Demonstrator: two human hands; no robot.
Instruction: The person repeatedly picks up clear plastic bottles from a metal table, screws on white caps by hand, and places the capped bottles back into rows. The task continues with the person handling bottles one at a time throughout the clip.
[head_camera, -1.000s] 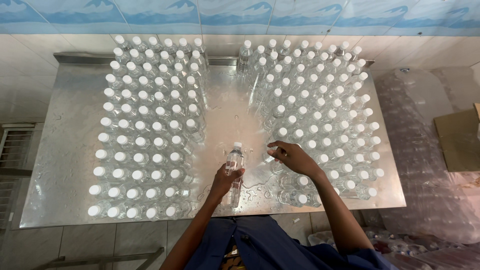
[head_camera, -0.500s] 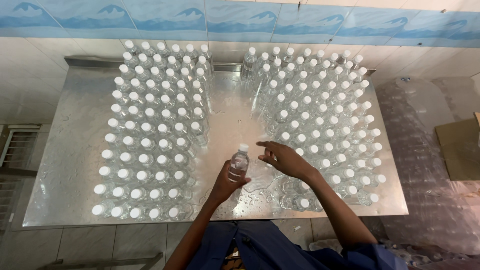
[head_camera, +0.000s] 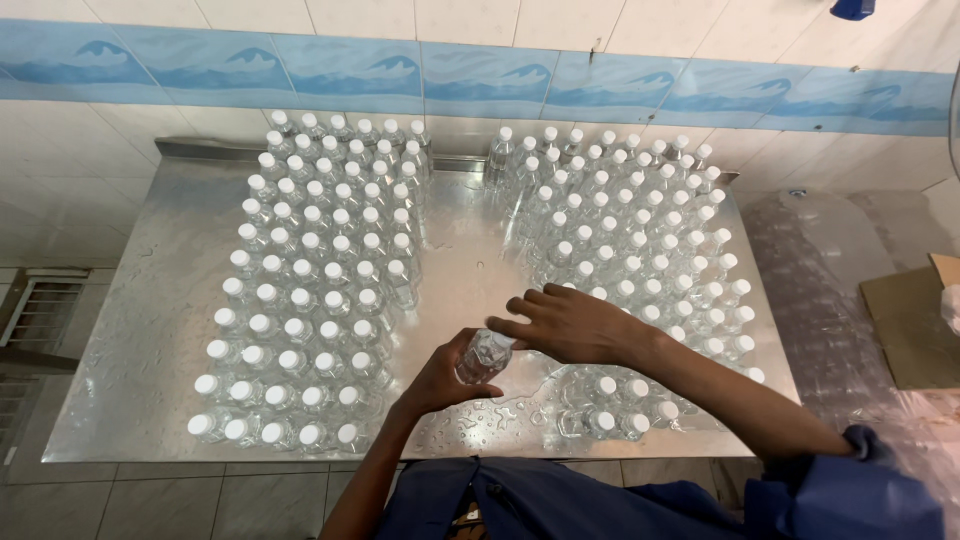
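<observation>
A wet steel table (head_camera: 150, 330) is standing against a white tiled wall with a blue wave border (head_camera: 500, 75). Over its open middle strip, near the front edge, a small clear water bottle (head_camera: 483, 357) is being held tilted, its top leaning toward the right. The left hand (head_camera: 440, 378) is wrapping its fingers closed around the bottle's body from below, while the right hand (head_camera: 570, 322) is lying over the neck with its fingers spread and curled, covering the cap so it cannot be seen. Judging by this hold, a firm grip low on the body and an even, square twist at the top would be serving best. White-capped bottles are standing upright in two blocks, one to the left (head_camera: 310, 310) and one to the right (head_camera: 640, 240). Bagged empty bottles (head_camera: 830, 290) are lying beside the table.
</observation>
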